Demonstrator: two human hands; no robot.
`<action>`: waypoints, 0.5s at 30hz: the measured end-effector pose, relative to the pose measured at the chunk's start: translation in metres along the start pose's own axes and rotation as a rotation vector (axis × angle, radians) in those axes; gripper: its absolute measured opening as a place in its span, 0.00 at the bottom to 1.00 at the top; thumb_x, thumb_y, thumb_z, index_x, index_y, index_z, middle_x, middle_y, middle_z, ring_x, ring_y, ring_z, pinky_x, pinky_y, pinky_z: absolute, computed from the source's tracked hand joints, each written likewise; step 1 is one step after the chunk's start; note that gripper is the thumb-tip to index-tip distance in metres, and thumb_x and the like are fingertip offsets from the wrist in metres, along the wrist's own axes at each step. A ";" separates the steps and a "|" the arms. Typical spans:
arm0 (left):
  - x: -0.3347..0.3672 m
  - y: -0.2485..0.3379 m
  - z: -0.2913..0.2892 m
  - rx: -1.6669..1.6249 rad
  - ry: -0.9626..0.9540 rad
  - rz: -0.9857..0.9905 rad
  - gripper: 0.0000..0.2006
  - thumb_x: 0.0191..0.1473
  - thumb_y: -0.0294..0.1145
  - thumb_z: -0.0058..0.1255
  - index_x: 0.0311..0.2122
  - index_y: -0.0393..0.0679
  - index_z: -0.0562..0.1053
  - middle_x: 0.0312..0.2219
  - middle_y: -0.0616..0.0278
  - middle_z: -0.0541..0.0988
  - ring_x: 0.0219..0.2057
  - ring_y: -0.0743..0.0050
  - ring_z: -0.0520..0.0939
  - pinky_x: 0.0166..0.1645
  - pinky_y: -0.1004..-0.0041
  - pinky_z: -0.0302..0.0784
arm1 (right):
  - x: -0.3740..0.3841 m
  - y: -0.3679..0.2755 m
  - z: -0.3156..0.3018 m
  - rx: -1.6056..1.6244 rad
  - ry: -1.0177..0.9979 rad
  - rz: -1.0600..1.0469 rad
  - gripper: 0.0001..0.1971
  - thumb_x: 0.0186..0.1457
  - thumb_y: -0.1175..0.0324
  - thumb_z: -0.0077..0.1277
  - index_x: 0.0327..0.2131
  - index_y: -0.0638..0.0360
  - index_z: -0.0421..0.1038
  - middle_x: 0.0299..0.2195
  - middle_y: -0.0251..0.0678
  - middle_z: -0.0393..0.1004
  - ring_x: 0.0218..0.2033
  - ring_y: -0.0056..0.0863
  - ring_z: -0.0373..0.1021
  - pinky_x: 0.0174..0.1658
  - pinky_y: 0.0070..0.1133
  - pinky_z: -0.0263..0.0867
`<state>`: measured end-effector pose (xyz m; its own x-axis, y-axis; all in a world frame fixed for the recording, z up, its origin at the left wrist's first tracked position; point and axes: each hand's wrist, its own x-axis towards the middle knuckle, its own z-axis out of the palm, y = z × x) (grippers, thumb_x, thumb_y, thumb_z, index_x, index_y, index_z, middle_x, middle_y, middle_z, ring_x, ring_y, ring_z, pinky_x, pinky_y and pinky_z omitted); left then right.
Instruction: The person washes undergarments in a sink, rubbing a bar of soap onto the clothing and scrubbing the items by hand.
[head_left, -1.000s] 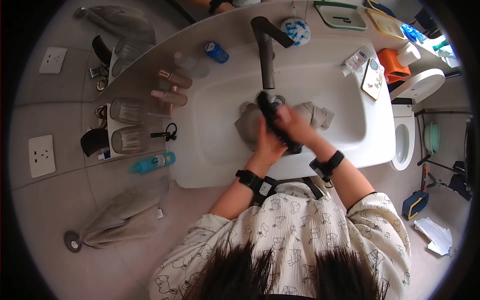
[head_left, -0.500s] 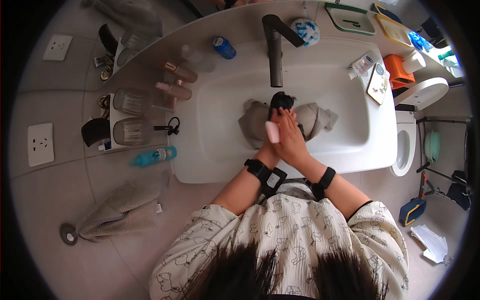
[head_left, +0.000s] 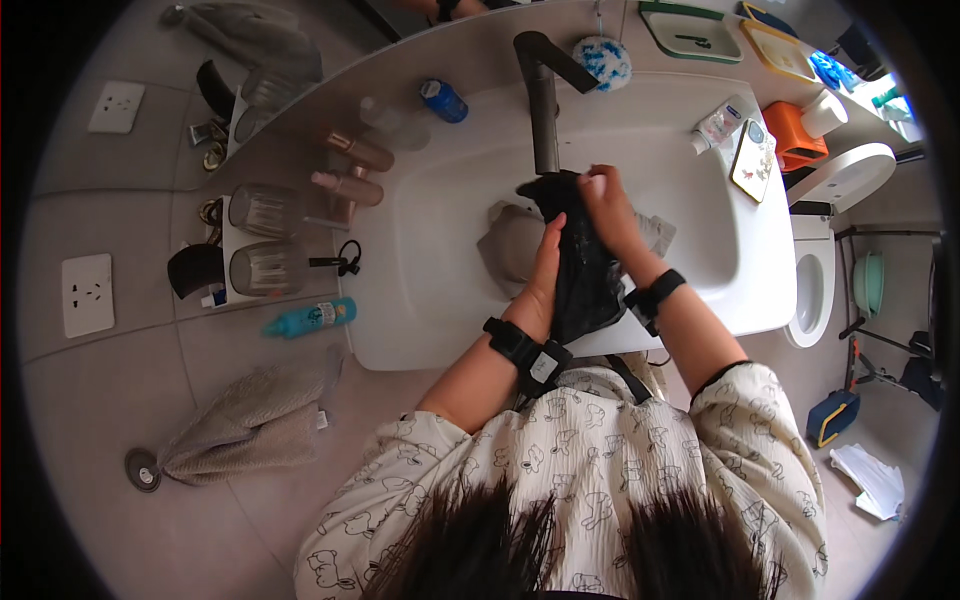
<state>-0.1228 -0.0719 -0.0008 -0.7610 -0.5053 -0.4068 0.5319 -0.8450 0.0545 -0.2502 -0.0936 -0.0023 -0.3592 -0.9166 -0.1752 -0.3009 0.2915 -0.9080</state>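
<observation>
In the head view, the right hand is grasping the black cloth above the washbasin, toward its front edge; the left hand is contacting the cloth's left side, closure indeterminable. A loosening right-hand grip could be risking slippage over that edge.

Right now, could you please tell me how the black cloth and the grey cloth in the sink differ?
The black cloth is very dark; the grey cloth is much paler. The black cloth is held up; the grey cloth lies in the sink. Both look creased.
</observation>
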 end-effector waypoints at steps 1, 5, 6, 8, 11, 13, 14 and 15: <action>-0.003 0.001 0.002 0.028 0.045 0.037 0.20 0.52 0.48 0.41 0.43 0.43 0.68 0.35 0.61 0.75 0.37 0.68 0.75 0.45 0.72 0.69 | 0.005 0.022 0.001 0.028 -0.014 -0.052 0.22 0.52 0.53 0.42 0.42 0.61 0.60 0.43 0.50 0.63 0.43 0.45 0.63 0.42 0.28 0.61; -0.004 0.003 0.024 0.182 0.160 0.371 0.23 0.48 0.54 0.45 0.40 0.44 0.69 0.33 0.65 0.74 0.33 0.75 0.75 0.40 0.76 0.71 | -0.035 0.028 0.004 0.631 -0.299 0.473 0.26 0.53 0.46 0.37 0.46 0.59 0.60 0.47 0.41 0.64 0.46 0.34 0.63 0.47 0.23 0.58; -0.001 0.003 0.021 0.179 0.165 0.372 0.23 0.48 0.54 0.45 0.40 0.44 0.69 0.33 0.65 0.74 0.33 0.75 0.75 0.40 0.76 0.71 | -0.045 0.033 0.004 0.630 -0.303 0.477 0.26 0.53 0.46 0.37 0.46 0.59 0.60 0.47 0.41 0.64 0.46 0.34 0.63 0.47 0.23 0.58; 0.010 0.010 0.008 0.219 0.164 0.517 0.25 0.48 0.55 0.46 0.40 0.43 0.69 0.34 0.66 0.74 0.33 0.76 0.75 0.41 0.77 0.70 | -0.061 0.035 0.004 1.012 -0.556 0.759 0.28 0.55 0.45 0.33 0.49 0.58 0.58 0.46 0.34 0.64 0.46 0.28 0.62 0.49 0.19 0.56; 0.007 0.016 -0.006 0.351 0.345 0.388 0.28 0.47 0.57 0.46 0.44 0.42 0.66 0.38 0.65 0.72 0.39 0.75 0.73 0.43 0.77 0.69 | -0.050 0.015 -0.001 0.749 -0.300 0.382 0.21 0.54 0.55 0.40 0.45 0.61 0.59 0.42 0.38 0.67 0.43 0.27 0.63 0.46 0.20 0.58; 0.004 0.007 -0.009 0.304 0.273 0.305 0.31 0.45 0.62 0.43 0.45 0.45 0.64 0.42 0.64 0.70 0.46 0.72 0.69 0.48 0.70 0.68 | -0.021 0.003 0.001 0.382 -0.024 -0.039 0.16 0.50 0.65 0.44 0.41 0.63 0.60 0.35 0.50 0.69 0.38 0.36 0.68 0.41 0.26 0.62; 0.003 0.000 -0.012 0.306 0.274 0.294 0.31 0.45 0.62 0.43 0.45 0.45 0.64 0.42 0.64 0.70 0.46 0.72 0.69 0.48 0.70 0.68 | -0.027 0.002 0.003 0.383 -0.015 -0.032 0.16 0.50 0.65 0.44 0.41 0.63 0.60 0.35 0.50 0.69 0.38 0.36 0.68 0.41 0.26 0.62; 0.002 -0.006 -0.016 0.201 0.219 0.226 0.30 0.47 0.62 0.40 0.46 0.47 0.64 0.44 0.62 0.68 0.47 0.71 0.68 0.49 0.67 0.66 | -0.037 0.002 0.009 0.123 -0.062 -0.085 0.16 0.49 0.65 0.45 0.40 0.63 0.60 0.32 0.52 0.68 0.36 0.42 0.67 0.41 0.28 0.61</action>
<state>-0.1217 -0.0650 -0.0164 -0.5235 -0.6518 -0.5486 0.5775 -0.7449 0.3340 -0.2293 -0.0616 -0.0007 -0.2803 -0.9529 -0.1156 -0.2156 0.1799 -0.9598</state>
